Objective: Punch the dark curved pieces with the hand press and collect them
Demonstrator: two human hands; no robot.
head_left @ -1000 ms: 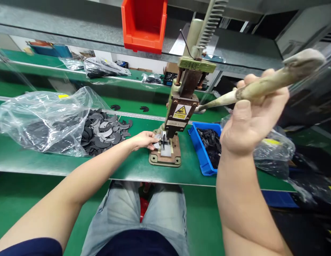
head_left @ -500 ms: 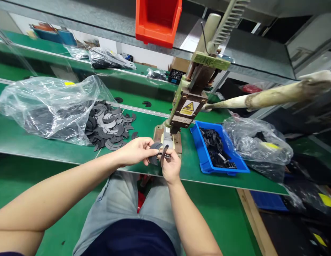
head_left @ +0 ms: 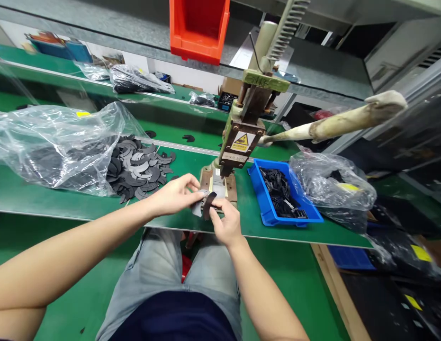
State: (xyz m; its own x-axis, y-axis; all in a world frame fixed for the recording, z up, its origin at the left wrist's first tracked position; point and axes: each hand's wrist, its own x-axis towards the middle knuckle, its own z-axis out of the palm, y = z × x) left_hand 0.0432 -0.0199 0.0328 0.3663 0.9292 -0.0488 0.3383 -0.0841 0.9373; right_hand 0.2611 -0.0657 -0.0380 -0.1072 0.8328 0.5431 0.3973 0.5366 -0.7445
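Note:
My left hand (head_left: 183, 193) pinches a grey curved piece (head_left: 196, 208) between thumb and fingers, in front of the hand press (head_left: 241, 137). Close on its right, my right hand (head_left: 225, 219) holds a dark curved piece (head_left: 209, 205) upright by its edge. The two pieces overlap in view; whether they touch is unclear. Behind both hands is the metal base (head_left: 232, 187) of the press. A pile of grey and black curved pieces (head_left: 138, 168) lies to the left, spilling from a clear plastic bag (head_left: 57, 147).
Right of the press stands a blue tray (head_left: 265, 208) of small black parts, beside another plastic bag (head_left: 334, 189). The press lever (head_left: 334, 125) sticks out to the right. A red bin (head_left: 199, 47) hangs above. Two loose dark pieces lie behind the pile.
The view has shifted, so the bench objects appear further left. My right fingers have changed their hold on the dark curved piece, which now shows more of its broad face.

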